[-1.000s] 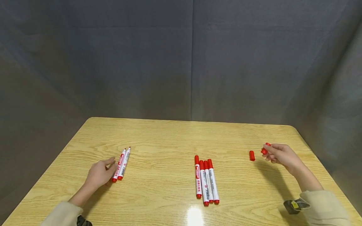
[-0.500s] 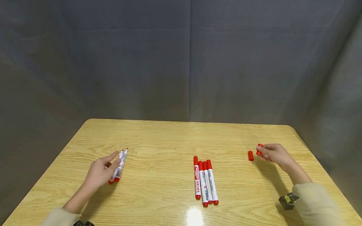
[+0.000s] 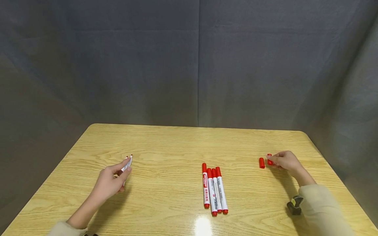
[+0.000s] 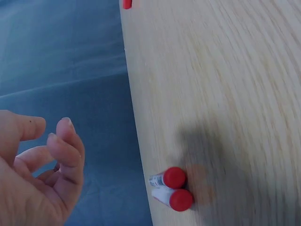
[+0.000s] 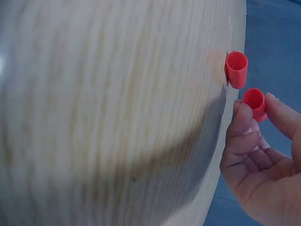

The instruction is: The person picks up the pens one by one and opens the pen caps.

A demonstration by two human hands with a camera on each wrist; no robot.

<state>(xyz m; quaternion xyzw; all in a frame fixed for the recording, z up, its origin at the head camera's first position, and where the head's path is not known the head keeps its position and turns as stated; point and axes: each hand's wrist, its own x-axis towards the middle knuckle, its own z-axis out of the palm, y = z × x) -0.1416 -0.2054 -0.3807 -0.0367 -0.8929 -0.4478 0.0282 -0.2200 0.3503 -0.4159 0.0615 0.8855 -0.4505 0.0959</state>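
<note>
In the head view my left hand (image 3: 110, 183) hovers over two uncapped markers (image 3: 127, 164) at the table's left and hides most of their barrels. The left wrist view shows a gap between thumb and fingers, and the markers (image 4: 174, 178) lying on the table apart from the hand (image 4: 47, 169). At the right, my right hand (image 3: 284, 161) pinches a red marker cap (image 3: 269, 159) between thumb and fingers; its hollow end shows in the right wrist view (image 5: 254, 102). Just left of it stands or lies a second red cap (image 3: 262, 163), close but apart.
Several capped red-and-white markers (image 3: 215, 190) lie side by side near the middle of the wooden table (image 3: 165, 147). A grey curtain (image 3: 147, 65) hangs behind the table's far edge.
My left hand has shifted rightward over the two uncapped markers, covering more of them. My right hand has moved left with its cap, bringing it beside the other cap.
</note>
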